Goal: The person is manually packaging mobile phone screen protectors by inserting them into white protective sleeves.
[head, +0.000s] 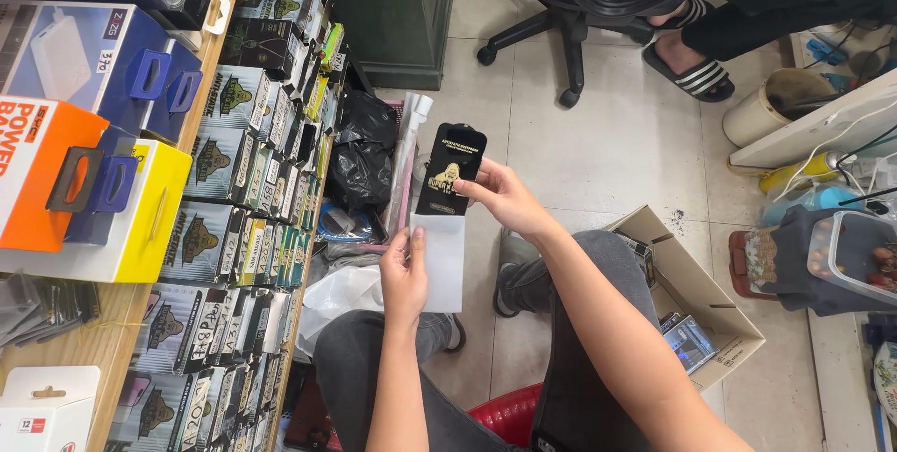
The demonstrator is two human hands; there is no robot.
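Note:
My right hand pinches a black glossy screen protector sheet with a gold emblem, its lower end inside a white paper sleeve. My left hand grips the sleeve's left edge, thumb on its front. Both are held above my knees in grey trousers, over the tiled floor.
Wooden shelves at the left carry rows of boxed screen protectors and blue, orange and yellow product boxes. An open cardboard box sits at the right. Another person's sandalled feet and an office chair base are behind. I sit on a red stool.

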